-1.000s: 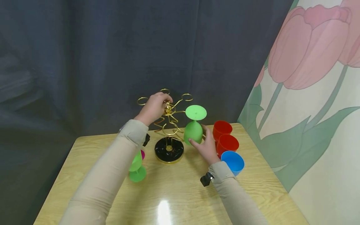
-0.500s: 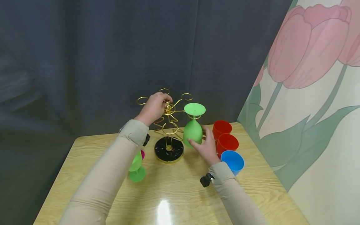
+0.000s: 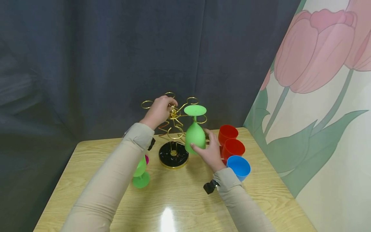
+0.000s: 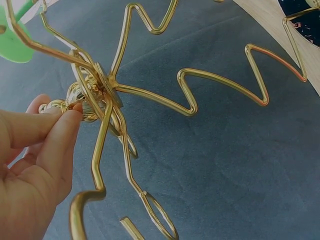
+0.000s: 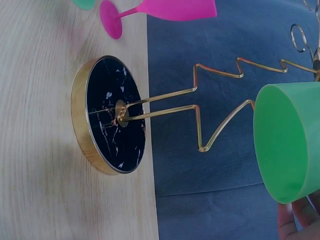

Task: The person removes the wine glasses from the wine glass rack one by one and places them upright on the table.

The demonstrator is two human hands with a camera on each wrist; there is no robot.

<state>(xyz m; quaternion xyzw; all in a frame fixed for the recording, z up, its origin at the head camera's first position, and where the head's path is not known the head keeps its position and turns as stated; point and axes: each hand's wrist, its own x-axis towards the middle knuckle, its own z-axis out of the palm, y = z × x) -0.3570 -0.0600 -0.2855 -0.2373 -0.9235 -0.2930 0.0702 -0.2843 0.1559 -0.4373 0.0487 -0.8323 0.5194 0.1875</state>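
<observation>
My left hand point(image 3: 157, 112) pinches the gold knob point(image 4: 85, 102) on top of a gold wire glass rack with several ring-ended arms. The rack's round black base point(image 3: 166, 157) stands on the table. My right hand point(image 3: 212, 153) holds a light green goblet point(image 3: 195, 138) upside down by its bowl, foot uppermost, at the rack's right side. One wire ring point(image 3: 206, 119) lies beside the goblet's stem, just under the foot. I cannot tell whether the stem is inside that ring. In the right wrist view the goblet's open rim faces the base.
Right of my right hand stand two red cups point(image 3: 228, 134) and a blue cup point(image 3: 239, 166). Another green goblet point(image 3: 141, 180) stands upright at the left, partly behind my left forearm, near a magenta goblet point(image 5: 175, 8). A dark curtain point(image 3: 116, 64) hangs behind the wooden table point(image 3: 145, 212).
The green goblet in my right hand has shifted a little left, its foot now left of the ring it covered before. My left hand has stayed on the knob.
</observation>
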